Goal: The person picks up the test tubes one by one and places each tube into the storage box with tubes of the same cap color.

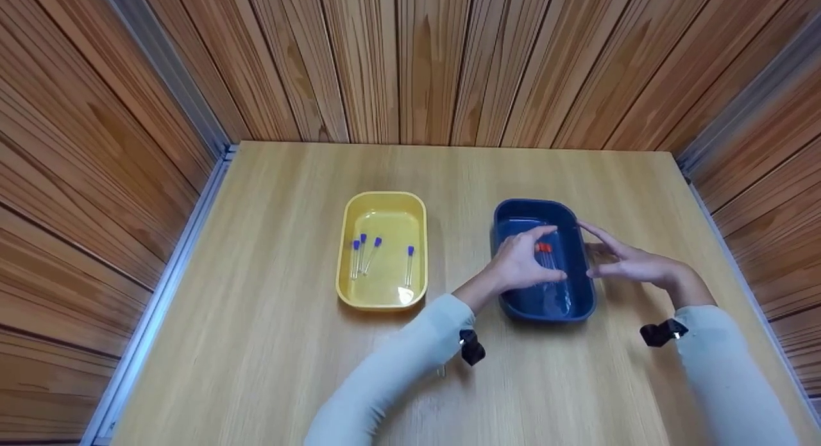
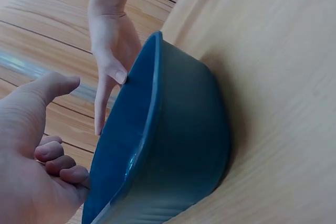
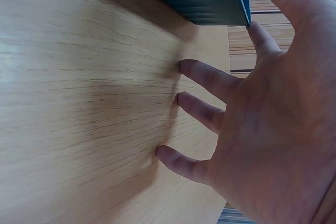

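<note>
A dark blue bin (image 1: pixel 545 314) stands on the right of the table. Inside it lie several clear tubes with red caps (image 1: pixel 544 248), partly hidden behind my left hand (image 1: pixel 521 261). That hand hovers over the bin with thumb and forefinger spread apart; the left wrist view shows its other fingers loosely bent, and nothing is seen in its grasp. At the bin's right side, my right hand (image 1: pixel 632 265) has its fingers spread. Its thumb and forefinger are at the rim, while the other fingers (image 3: pixel 202 111) extend beside the bin, low over the table.
To the left stands a yellow bin (image 1: pixel 381 307) holding several clear tubes with blue caps (image 1: pixel 377 242). A small clear piece (image 1: pixel 441 371) shows on the table (image 1: pixel 256 343) beside my left sleeve. Wood-panelled walls (image 1: pixel 423 67) enclose the table at the back and sides.
</note>
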`<state>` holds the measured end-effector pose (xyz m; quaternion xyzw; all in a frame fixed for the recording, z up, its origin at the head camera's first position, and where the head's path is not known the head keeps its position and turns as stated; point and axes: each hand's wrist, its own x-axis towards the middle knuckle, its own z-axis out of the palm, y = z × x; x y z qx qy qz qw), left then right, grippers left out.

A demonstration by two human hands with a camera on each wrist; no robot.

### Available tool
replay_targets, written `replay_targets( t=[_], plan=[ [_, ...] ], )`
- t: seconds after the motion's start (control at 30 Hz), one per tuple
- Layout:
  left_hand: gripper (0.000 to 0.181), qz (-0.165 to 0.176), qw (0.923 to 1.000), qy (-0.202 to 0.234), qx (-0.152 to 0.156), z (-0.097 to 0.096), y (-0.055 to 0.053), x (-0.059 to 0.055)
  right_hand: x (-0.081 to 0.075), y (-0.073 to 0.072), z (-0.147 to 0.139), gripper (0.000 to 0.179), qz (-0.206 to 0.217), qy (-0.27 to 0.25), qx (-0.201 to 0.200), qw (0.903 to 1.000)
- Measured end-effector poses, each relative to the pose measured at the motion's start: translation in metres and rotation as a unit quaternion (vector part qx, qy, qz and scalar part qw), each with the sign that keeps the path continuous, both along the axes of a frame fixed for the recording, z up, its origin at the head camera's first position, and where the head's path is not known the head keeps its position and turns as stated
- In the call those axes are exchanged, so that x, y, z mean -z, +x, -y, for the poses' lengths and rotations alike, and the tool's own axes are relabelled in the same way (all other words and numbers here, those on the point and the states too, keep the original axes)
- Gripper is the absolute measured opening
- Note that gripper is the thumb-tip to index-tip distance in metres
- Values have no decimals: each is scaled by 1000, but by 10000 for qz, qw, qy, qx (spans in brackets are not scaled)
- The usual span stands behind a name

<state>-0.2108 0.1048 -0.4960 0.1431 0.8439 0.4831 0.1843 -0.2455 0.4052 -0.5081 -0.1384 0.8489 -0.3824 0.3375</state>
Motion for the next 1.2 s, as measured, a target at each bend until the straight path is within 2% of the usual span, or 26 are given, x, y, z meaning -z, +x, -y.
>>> replay_targets(
  t=[0.23, 0.43, 0.6, 0.8, 0.97, 1.2],
  plan=[
    [84, -329, 9992, -36, 239, 11, 8, 1, -1, -1, 1, 103, -7, -6, -17, 10000],
    [84, -405, 9985, -94, 357, 18, 19, 1, -1, 0, 0, 103, -66, 8, -38, 10000],
    [84, -505, 9970, -284, 520, 26, 28, 1, -1, 1, 1, 102, -21, -33, -38, 10000],
    [84, -764, 9932, -502, 717, 37, 33, -1, -2, 1, 1, 103, -128, -26, -19, 9999],
    [85, -652, 9934, -528, 782, 48, 37, -3, -2, 2, 1, 104, -96, -10, -27, 10000],
    [89, -412, 9960, -160, 780, 63, 42, -1, -1, 1, 3, 105, -39, -46, 33, 10000]
  ],
)
